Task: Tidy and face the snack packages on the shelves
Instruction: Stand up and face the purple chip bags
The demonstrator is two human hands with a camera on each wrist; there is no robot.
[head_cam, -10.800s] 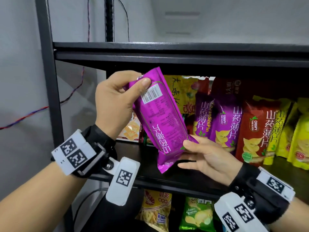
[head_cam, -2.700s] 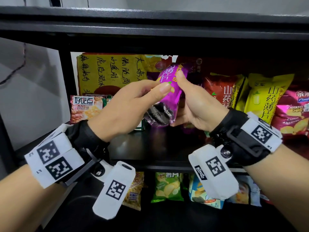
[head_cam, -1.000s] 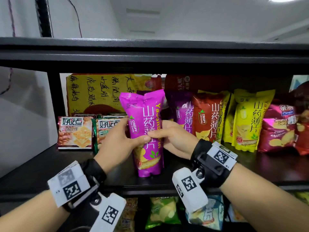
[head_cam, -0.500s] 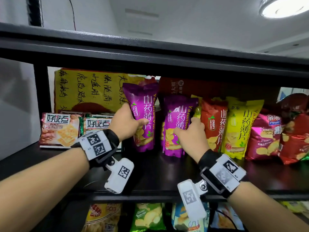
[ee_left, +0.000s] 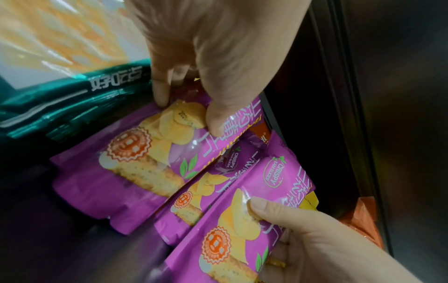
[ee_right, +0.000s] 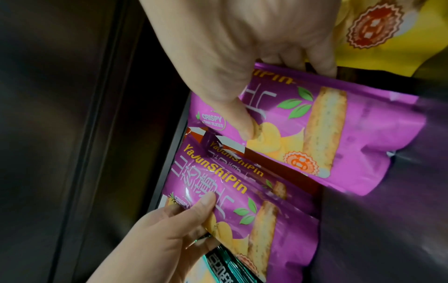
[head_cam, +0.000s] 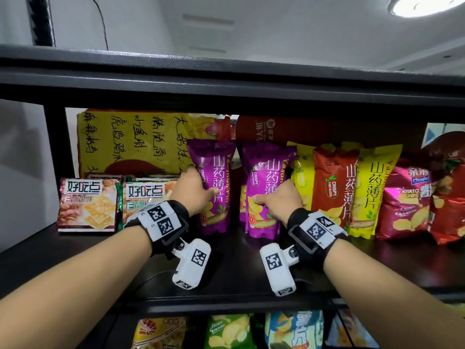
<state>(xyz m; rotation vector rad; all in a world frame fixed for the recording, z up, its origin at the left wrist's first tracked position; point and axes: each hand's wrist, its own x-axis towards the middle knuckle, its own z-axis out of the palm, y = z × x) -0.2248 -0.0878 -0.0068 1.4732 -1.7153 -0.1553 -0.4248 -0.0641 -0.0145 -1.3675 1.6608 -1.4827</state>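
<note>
Carefully now, your left hand (head_cam: 195, 191) grasps one purple pouch (head_cam: 216, 187), your right hand (head_cam: 281, 200) its neighbour (head_cam: 266, 182); releasing unevenly could topple either forward.

A shop-like display: black shelving (head_cam: 226, 81) stocked with rows of front-facing snack packages (head_cam: 334, 187).

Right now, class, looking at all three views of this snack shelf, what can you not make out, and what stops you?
- Third purple bag: left wrist view, mostly covered by the two front bags.
- Left hand fingers: head view, behind the left purple bag.
- Bottom shelf bags: head view, cut by the lower edge.
- Crackers: left wrist view, blurred.
- Right hand fingertips: head view, hidden by its own knuckles.
</note>
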